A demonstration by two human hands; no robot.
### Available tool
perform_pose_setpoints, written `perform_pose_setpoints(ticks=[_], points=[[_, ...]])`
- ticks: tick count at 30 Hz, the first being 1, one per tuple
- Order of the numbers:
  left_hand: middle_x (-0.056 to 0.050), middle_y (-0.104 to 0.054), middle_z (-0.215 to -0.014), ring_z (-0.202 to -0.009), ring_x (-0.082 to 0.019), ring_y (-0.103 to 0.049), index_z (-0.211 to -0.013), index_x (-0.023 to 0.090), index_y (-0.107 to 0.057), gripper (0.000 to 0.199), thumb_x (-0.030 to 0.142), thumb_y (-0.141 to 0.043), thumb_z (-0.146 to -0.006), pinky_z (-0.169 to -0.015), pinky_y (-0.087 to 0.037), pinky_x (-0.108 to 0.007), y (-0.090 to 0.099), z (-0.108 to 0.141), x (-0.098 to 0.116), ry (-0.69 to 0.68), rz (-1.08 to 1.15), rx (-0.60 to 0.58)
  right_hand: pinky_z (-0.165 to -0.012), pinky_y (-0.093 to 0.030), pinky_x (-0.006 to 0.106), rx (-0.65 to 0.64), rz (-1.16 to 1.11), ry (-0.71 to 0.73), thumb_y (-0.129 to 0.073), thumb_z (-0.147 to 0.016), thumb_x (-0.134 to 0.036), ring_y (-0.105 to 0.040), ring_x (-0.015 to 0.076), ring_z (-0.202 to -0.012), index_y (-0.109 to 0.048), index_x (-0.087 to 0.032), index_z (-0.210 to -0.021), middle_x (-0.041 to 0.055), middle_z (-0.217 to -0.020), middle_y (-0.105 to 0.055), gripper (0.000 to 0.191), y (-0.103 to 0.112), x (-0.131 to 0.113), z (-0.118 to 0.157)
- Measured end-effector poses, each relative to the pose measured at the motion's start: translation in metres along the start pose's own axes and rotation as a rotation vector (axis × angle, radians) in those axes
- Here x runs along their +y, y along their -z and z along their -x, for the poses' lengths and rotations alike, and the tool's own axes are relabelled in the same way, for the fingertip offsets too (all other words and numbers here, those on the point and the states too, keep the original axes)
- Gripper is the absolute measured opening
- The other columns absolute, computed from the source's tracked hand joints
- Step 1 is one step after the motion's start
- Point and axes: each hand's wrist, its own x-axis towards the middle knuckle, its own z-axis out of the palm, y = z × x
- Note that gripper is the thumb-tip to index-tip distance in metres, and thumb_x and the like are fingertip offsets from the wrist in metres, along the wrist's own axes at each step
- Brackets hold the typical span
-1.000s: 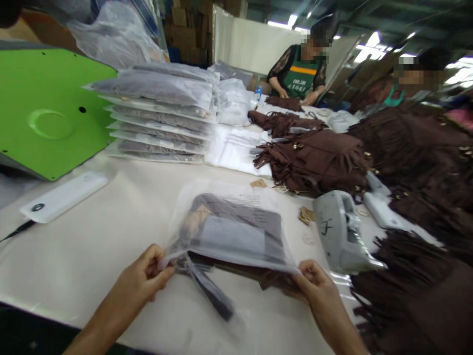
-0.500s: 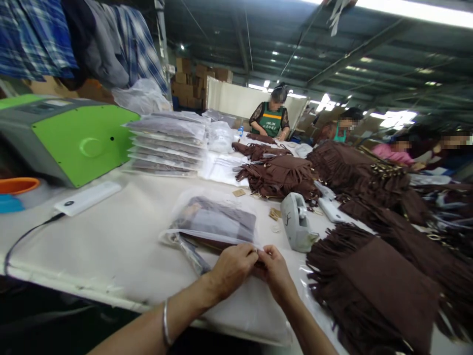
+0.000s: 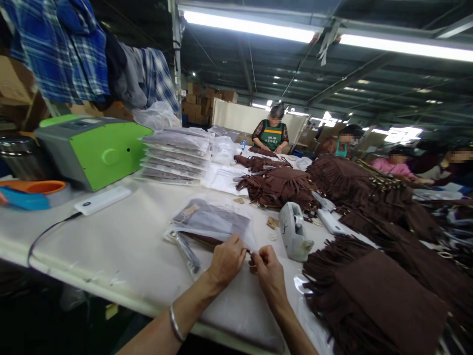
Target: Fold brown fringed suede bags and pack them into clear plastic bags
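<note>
A clear plastic bag (image 3: 210,219) with a folded dark brown item inside lies on the pale table in front of me. At its near right corner, my left hand (image 3: 228,260) is closed with fingertips pinched. Close beside it, my right hand (image 3: 266,268) is closed in a pinch on a small dark strap end (image 3: 253,261). The strap reaches toward my left fingertips; what those fingers grip is too small to tell. A narrow plastic-wrapped piece (image 3: 187,254) sticks out from under the bag's left side.
A grey tape dispenser (image 3: 294,231) stands right of the bag. Brown fringed bags (image 3: 388,291) fill the right side. Stacked bagged items (image 3: 175,155), a green machine (image 3: 107,153) and a white power bank (image 3: 103,199) are left. Across the table works a person (image 3: 271,133).
My hands have moved slightly apart, and the dark strap end between them now shows. The view has tilted up, bringing more of the ceiling lights and a steel container at left into sight.
</note>
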Motion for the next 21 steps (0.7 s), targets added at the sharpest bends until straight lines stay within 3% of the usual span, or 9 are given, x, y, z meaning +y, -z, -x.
perform_pose_setpoints(ticks=[4,8,13,19,21], points=[[-0.004,-0.059,-0.097,-0.084,-0.017,-0.063,-0.087,0.018,-0.059,0.017,0.022,-0.045,-0.095,-0.066,-0.050,-0.024,-0.002,-0.002,0.002,0.055,0.017,0.018,-0.058,-0.050,0.029,-0.002,0.128,0.070,-0.057,-0.081,-0.048,-0.064,0.0200,-0.065,-0.044,-0.025,-0.073,-0.0019,-0.065,-0.059,0.028,0.002,0.001,-0.002],[-0.005,-0.061,-0.101,-0.090,-0.018,-0.061,-0.096,0.018,-0.059,0.014,0.016,-0.046,-0.094,-0.074,-0.052,-0.025,-0.016,0.004,0.001,-0.068,0.036,-0.055,-0.058,-0.043,0.026,0.007,0.290,0.204,-0.055,-0.083,-0.042,-0.056,0.0166,-0.060,-0.046,-0.024,-0.071,-0.0034,-0.063,-0.054,0.023,0.001,0.002,-0.002],[-0.007,-0.062,-0.103,-0.094,-0.018,-0.060,-0.102,0.015,-0.059,0.020,0.006,-0.045,-0.090,-0.080,-0.052,-0.026,-0.027,0.003,-0.003,-0.146,0.048,-0.087,-0.058,-0.039,0.023,-0.101,0.391,0.340,-0.052,-0.079,-0.028,-0.050,0.0139,-0.058,-0.049,-0.023,-0.069,-0.0048,-0.062,-0.051,0.012,-0.005,0.005,0.003],[-0.016,-0.062,-0.110,-0.109,-0.029,-0.054,-0.106,0.008,-0.061,0.023,0.008,-0.044,-0.090,-0.098,-0.043,-0.045,-0.024,0.003,-0.007,-0.237,0.009,-0.089,-0.057,-0.039,0.023,-0.044,0.421,0.314,-0.052,-0.079,-0.029,-0.048,0.0134,-0.056,-0.048,-0.023,-0.069,-0.0049,-0.060,-0.051,0.012,0.001,0.003,0.004],[-0.019,-0.062,-0.111,-0.110,-0.030,-0.054,-0.109,0.004,-0.060,0.026,0.007,-0.044,-0.089,-0.100,-0.041,-0.046,-0.024,0.003,-0.011,-0.272,-0.008,-0.106,-0.055,-0.039,0.023,-0.021,0.407,0.283,-0.053,-0.078,-0.031,-0.048,0.0133,-0.055,-0.047,-0.023,-0.068,-0.0054,-0.058,-0.049,0.014,0.005,0.000,0.005]])
